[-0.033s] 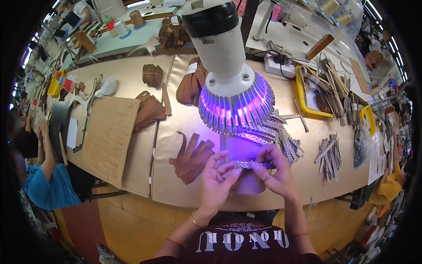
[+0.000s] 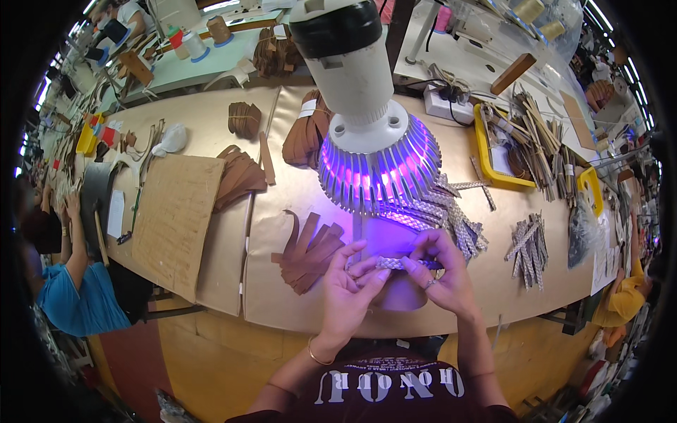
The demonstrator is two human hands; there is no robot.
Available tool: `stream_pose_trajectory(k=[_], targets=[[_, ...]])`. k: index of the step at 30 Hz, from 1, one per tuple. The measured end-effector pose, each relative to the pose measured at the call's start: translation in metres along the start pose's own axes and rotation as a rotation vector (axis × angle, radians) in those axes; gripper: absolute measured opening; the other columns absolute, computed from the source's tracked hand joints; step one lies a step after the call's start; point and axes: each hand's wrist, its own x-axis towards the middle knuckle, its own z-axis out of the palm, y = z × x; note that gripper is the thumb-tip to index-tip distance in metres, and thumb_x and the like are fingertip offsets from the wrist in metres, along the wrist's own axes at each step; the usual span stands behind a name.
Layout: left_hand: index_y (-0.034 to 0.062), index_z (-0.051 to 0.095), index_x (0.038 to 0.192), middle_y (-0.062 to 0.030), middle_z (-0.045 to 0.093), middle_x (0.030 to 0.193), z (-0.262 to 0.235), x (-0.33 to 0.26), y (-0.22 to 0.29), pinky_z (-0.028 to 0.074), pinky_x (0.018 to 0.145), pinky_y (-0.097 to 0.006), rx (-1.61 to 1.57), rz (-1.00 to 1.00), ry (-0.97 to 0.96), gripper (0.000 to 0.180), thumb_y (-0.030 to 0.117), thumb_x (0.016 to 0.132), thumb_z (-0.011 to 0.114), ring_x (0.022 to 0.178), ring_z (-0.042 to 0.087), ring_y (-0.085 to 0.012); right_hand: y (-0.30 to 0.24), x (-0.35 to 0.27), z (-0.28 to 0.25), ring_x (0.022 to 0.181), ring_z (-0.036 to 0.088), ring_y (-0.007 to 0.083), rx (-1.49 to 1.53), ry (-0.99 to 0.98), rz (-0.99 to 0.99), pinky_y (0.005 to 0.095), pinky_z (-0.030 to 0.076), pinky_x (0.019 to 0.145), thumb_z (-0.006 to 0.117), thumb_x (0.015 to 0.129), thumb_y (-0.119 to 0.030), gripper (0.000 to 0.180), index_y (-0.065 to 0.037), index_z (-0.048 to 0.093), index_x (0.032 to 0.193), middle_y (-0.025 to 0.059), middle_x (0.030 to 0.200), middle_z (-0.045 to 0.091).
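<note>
Just above the tan, sheet-covered tabletop (image 2: 282, 314), beneath a white lamp with purple-glowing metal ribs (image 2: 381, 166), a narrow, pale, woven-looking braided strip (image 2: 390, 263) sits between both hands. The left hand (image 2: 345, 290) pinches it with thumb and fingers; the right hand (image 2: 448, 283) grips it farther along. I'd judge it light, bendable and hardly slippery, best taken by its flat faces, sparing the ends from fraying. Off right, a yellow plastic tray (image 2: 484, 148) holds long, thin, tan-brown strips (image 2: 546, 137) and something white and flat (image 2: 499, 161).
</note>
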Motion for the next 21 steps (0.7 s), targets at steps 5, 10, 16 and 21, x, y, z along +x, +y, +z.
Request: stream_pose_trajectory(k=[5,10,16,21], targets=[[-0.0037,0.040,0.133,-0.0212,0.065,0.114,-0.002,0.006,-0.001,0.056,0.092,-0.031,-0.061,-0.028,0.026,0.045,-0.005,0.092,0.060,0.101,0.067,-0.0205,-0.002,0.003,0.000,0.071,0.054,0.0075,0.024,-0.006,0.035,0.0231,0.043,0.064,0.070,0.089,-0.010,0.032,-0.004,0.050,0.113,0.0023,0.077,0.058],[-0.0047,0.042,0.131,-0.0215,0.066,0.113,0.000,0.013,-0.001,0.057,0.090,-0.032,-0.124,-0.031,0.025,0.042,-0.005,0.093,0.059,0.098,0.068,-0.0202,-0.002,0.007,0.003,0.073,0.051,0.0041,-0.007,0.026,0.043,0.0195,0.041,0.065,0.069,0.088,-0.004,0.031,-0.007,0.048,0.110,-0.0017,0.080,0.056],[-0.0056,0.043,0.132,-0.0217,0.067,0.113,0.002,0.013,0.001,0.057,0.090,-0.032,-0.071,-0.029,0.039,0.042,-0.004,0.093,0.059,0.098,0.068,-0.0204,0.002,0.006,0.005,0.073,0.053,0.0049,-0.042,0.070,0.006,0.0206,0.042,0.065,0.070,0.088,-0.004,0.030,-0.006,0.047,0.107,0.0001,0.080,0.058],[-0.0056,0.042,0.133,-0.0214,0.067,0.112,0.001,0.013,0.000,0.057,0.090,-0.031,-0.076,-0.036,0.044,0.043,-0.004,0.093,0.060,0.097,0.069,-0.0203,0.003,0.007,0.004,0.072,0.052,0.0053,-0.055,0.065,-0.004,0.0208,0.042,0.064,0.070,0.087,-0.003,0.030,-0.006,0.046,0.106,0.0000,0.080,0.057]])
